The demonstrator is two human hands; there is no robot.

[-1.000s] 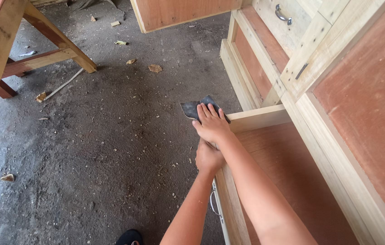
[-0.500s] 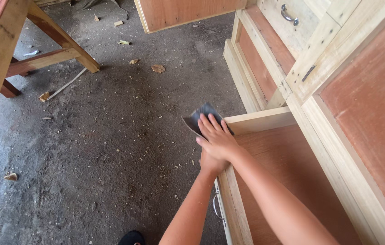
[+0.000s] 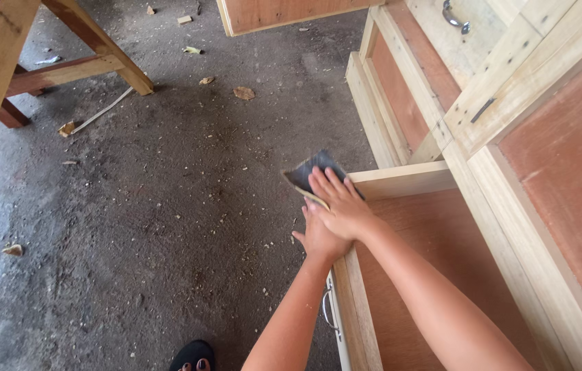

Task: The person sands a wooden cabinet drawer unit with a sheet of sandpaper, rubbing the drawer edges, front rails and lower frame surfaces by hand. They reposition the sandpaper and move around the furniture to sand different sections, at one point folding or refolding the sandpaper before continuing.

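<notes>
While you press down, sandpaper (image 3: 310, 172) sits under your right hand (image 3: 340, 206).
Fingers flat, slightly spread on it at the drawer (image 3: 401, 180) corner; left hand (image 3: 318, 239) grips the front edge beneath.

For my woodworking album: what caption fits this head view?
Right hand pressing dark sandpaper onto an open wooden drawer's corner, left hand beneath.

Right hand (image 3: 342, 206) presses a dark grey sandpaper sheet (image 3: 310, 172) onto the pale wooden drawer's corner (image 3: 401, 180); left hand (image 3: 318, 239) grips its front edge.
</notes>
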